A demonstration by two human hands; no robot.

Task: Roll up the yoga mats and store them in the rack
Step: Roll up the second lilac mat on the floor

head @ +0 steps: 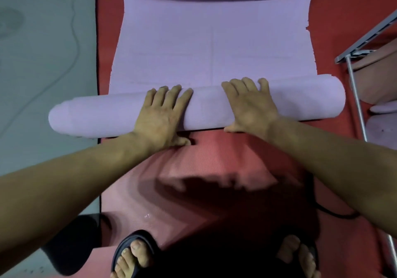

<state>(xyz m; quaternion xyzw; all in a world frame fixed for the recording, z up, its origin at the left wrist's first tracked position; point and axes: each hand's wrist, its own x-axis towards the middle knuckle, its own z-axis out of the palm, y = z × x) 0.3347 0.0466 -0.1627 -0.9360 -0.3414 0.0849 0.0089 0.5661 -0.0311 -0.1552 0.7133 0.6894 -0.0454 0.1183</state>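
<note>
The left hand (160, 114) is laid flat on the rolled part of the purple mat (206, 47), fingers straight, thumb down at the near side of the roll. The right hand (250, 103) is pressed flat on the same roll, just beside the left. The unrolled remainder of the mat is spread beyond, on a red mat (214, 170). A metal rack (354, 79) is seen at the right edge. Sandalled feet (133, 254) are planted on the red mat.
</note>
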